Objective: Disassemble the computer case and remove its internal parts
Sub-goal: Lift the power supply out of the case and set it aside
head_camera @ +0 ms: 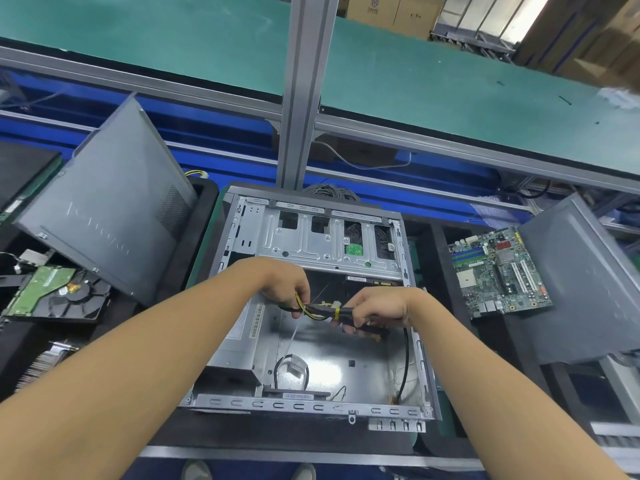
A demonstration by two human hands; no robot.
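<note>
An open grey computer case [311,407] lies on its side in front of me, its motherboard bay bare. Above its middle I hold a black and yellow cable bundle [323,311] with a white connector. My left hand [285,284] pinches the bundle's left end. My right hand [375,308] grips the black sleeved part on the right. A black cable [405,362] runs from my right hand down the case's right wall. The power supply [239,341] sits in the case's left side, partly hidden by my left forearm.
A removed motherboard [498,271] lies to the right beside a leaning grey side panel [581,282]. Another side panel [110,206] leans at the left, above a hard drive [38,289], a fan [79,299] and a heatsink [45,365]. A metal post [301,98] rises behind the case.
</note>
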